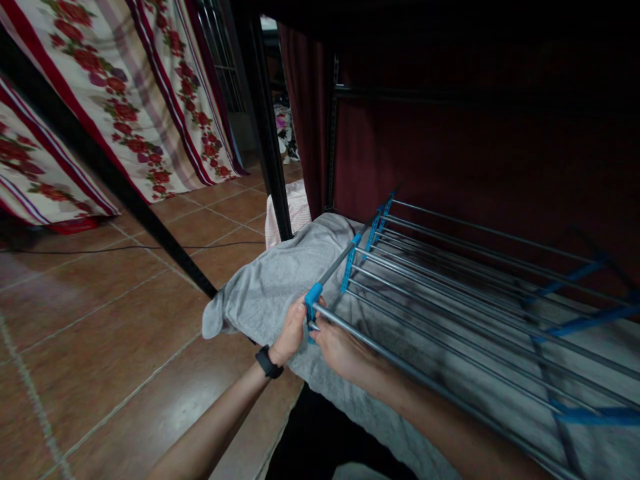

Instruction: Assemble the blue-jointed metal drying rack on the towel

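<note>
A metal drying rack (465,280) with several steel rods and blue plastic joints lies flat over a grey towel (280,280). My left hand (290,333), with a black watch on the wrist, is closed around the blue corner joint (313,297) at the rack's near left corner. My right hand (337,347) is closed on the front steel rod just right of that joint. Both hands touch at the corner.
The towel covers a low bed under a dark frame with a maroon curtain (450,147) behind. A black post (265,133) stands beside the bed. Floral cloth (125,87) hangs at left above a brown tiled floor (100,333), with a cable across it.
</note>
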`<state>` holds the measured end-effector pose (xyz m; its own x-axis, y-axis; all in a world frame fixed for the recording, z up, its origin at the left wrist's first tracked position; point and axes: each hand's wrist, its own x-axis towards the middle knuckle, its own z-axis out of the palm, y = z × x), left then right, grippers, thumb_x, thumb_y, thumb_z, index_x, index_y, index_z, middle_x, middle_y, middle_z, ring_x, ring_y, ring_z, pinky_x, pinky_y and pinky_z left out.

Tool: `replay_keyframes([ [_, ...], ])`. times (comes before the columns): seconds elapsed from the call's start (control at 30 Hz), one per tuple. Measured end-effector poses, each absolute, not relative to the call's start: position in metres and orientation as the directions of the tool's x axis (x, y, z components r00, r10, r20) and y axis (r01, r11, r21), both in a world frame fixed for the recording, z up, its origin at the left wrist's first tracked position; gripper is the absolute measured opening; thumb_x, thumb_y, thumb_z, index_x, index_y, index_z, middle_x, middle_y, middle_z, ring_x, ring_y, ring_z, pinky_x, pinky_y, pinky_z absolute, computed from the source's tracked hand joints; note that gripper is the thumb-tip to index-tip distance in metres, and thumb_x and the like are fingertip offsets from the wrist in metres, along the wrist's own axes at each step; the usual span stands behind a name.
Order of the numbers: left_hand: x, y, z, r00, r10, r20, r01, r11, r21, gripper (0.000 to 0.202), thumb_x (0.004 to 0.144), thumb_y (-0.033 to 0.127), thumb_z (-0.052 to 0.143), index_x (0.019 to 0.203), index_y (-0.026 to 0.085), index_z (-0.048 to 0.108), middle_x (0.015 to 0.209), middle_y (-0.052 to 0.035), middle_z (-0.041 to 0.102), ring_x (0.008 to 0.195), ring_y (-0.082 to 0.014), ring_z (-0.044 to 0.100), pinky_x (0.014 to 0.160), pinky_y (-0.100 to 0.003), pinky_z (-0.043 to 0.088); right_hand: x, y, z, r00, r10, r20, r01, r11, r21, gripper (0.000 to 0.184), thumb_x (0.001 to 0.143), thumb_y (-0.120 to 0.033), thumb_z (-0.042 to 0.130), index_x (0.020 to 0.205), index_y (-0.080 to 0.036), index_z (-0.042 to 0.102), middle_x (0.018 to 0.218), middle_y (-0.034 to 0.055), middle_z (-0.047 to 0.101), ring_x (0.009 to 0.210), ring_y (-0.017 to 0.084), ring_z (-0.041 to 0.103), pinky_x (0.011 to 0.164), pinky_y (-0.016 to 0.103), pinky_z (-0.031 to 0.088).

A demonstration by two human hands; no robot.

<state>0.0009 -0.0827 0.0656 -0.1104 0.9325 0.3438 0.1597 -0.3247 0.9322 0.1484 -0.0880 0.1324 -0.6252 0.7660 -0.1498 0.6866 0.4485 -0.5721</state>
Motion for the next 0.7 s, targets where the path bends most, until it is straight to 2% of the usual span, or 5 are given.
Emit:
replay_keyframes([
  [0.07,-0.002,-0.084,0.068,-0.074,0.901,0.427,0.243,-0.399,0.884,0.065,0.086,0.078,0.043,0.093,0.018,0.065,0.083,-0.005,0.065,0.074,-0.019,0.056,0.071,-0.033,0.048,0.149,-0.087,0.134,-0.629,0.764,-0.144,0.68,0.45,-0.58,0.043,0.1,-0.03,0.041,0.138,-0.016,0.057,0.121,0.0137,0.072,0.108,0.027,0.069,0.087,0.031,0.054],
  [0.13,-0.003,-0.083,0.07,-0.046,0.886,0.461,0.324,-0.423,0.846,0.059,0.085,0.075,0.051,0.092,0.018,0.064,0.081,-0.0031,0.063,0.072,-0.0175,0.055,0.071,-0.032,0.047,0.149,-0.087,0.134,-0.632,0.763,-0.135,0.677,0.458,-0.577,0.044,0.1,-0.03,0.042,0.14,-0.017,0.056,0.122,0.0135,0.071,0.108,0.027,0.069,0.087,0.03,0.054],
  [0.37,-0.006,-0.072,0.06,0.001,0.872,0.49,0.381,-0.453,0.806,0.058,0.087,0.075,0.048,0.078,0.019,0.058,0.069,-0.0002,0.056,0.065,-0.0152,0.05,0.062,-0.029,0.042,0.15,-0.085,0.123,-0.651,0.743,-0.157,0.703,0.511,-0.495,0.037,0.103,-0.031,0.038,0.122,-0.015,0.066,0.108,0.0127,0.075,0.095,0.023,0.072,0.078,0.027,0.054],
  [0.5,-0.007,-0.069,0.057,0.043,0.862,0.505,0.359,-0.485,0.797,0.058,0.087,0.075,0.045,0.074,0.019,0.055,0.066,0.0007,0.052,0.063,-0.0149,0.048,0.062,-0.029,0.041,0.153,-0.084,0.122,-0.68,0.723,-0.12,0.665,0.54,-0.515,0.035,0.103,-0.028,0.039,0.125,-0.014,0.062,0.106,0.0116,0.075,0.094,0.021,0.071,0.077,0.026,0.053],
  [0.7,-0.011,-0.07,0.062,0.076,0.874,0.481,0.369,-0.472,0.801,0.053,0.089,0.07,0.047,0.072,0.021,0.056,0.064,0.0005,0.052,0.063,-0.0161,0.048,0.064,-0.03,0.042,0.154,-0.086,0.127,-0.678,0.725,-0.12,0.642,0.506,-0.576,0.035,0.102,-0.027,0.041,0.125,-0.014,0.063,0.113,0.0133,0.074,0.103,0.025,0.07,0.085,0.029,0.053],
])
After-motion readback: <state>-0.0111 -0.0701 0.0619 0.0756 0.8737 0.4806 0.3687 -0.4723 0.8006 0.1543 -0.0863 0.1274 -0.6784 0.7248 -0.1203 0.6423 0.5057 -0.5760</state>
